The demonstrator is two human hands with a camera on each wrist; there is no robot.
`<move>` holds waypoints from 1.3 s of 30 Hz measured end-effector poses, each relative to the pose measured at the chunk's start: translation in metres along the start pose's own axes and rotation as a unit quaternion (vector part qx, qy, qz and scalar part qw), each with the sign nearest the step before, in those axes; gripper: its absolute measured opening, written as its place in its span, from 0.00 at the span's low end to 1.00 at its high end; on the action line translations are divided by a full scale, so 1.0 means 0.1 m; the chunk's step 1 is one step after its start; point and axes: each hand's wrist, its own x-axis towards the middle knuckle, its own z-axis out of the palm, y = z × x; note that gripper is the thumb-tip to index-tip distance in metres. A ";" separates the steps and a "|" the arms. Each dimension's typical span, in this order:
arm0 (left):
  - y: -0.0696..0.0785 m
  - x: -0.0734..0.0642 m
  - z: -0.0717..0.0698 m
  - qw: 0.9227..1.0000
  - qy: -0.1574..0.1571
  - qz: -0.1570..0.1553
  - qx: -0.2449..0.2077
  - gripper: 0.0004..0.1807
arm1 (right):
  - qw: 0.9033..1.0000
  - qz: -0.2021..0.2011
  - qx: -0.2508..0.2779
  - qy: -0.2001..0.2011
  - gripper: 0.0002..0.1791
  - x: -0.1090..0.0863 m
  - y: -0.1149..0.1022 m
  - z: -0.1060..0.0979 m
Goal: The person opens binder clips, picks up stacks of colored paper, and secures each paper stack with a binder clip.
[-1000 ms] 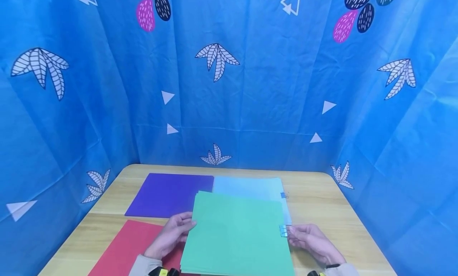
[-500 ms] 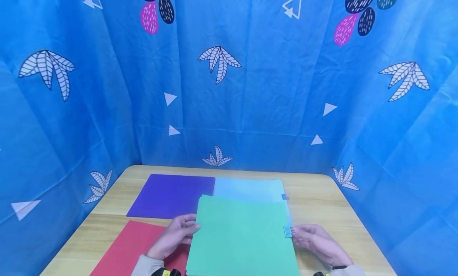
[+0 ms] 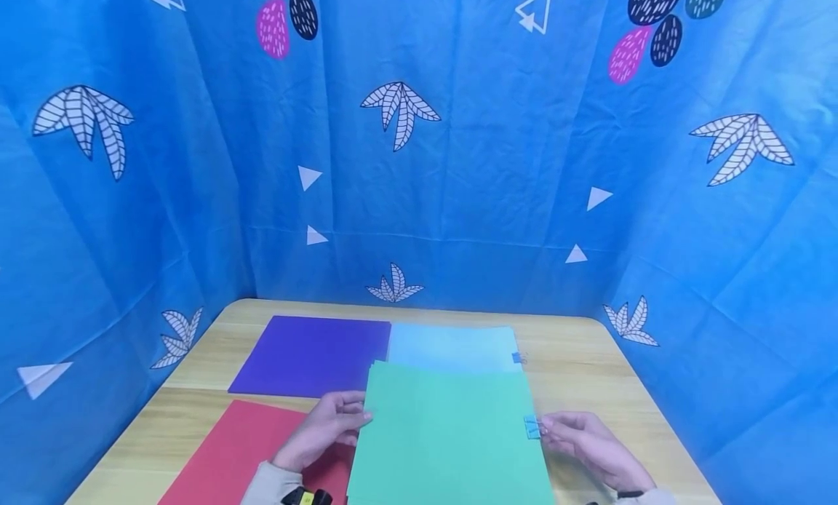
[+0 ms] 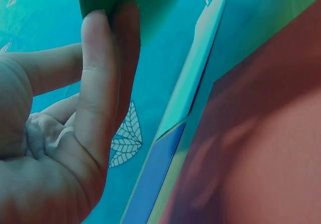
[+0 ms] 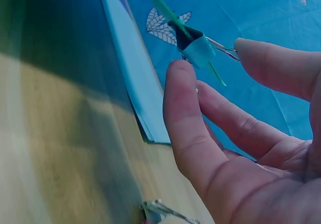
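Note:
A stack of green paper sheets (image 3: 452, 432) is held above the table, in front of the person. My left hand (image 3: 330, 428) pinches its left edge; in the left wrist view, fingertips (image 4: 96, 30) meet the green paper. On the stack's right edge sits a blue binder clip (image 3: 532, 427). My right hand (image 3: 592, 443) pinches this clip by its wire handles. Up close in the right wrist view, the clip's body (image 5: 198, 50) straddles the thin green edge, thumb on one handle and index finger by the other side.
Behind the green stack lies light blue paper (image 3: 452, 345) with a blue binder clip (image 3: 516, 358) on its right edge. Purple paper (image 3: 310, 356) lies beside it, and red paper (image 3: 229, 447) nearer on the left. Another clip (image 5: 158, 211) shows low in the right wrist view. Blue curtains surround the table.
Both hands have shifted slightly right and nearer the person, carrying the green paper and its clip along. The light blue, purple and red papers stay where they were.

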 end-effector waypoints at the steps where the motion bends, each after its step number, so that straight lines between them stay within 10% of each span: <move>1: 0.01 0.00 0.01 1.000 0.002 -0.001 0.008 0.41 | 1.000 0.002 0.000 0.002 0.26 -0.01 0.00 0.00; 34: 0.05 -0.09 0.41 0.988 -0.056 -0.002 0.146 0.26 | 0.994 0.019 -0.094 0.058 0.15 -0.26 0.14 0.00; 39: 0.04 -0.12 0.45 0.980 -0.050 0.010 0.193 0.38 | 0.995 0.025 -0.086 0.053 0.15 -0.28 0.16 0.01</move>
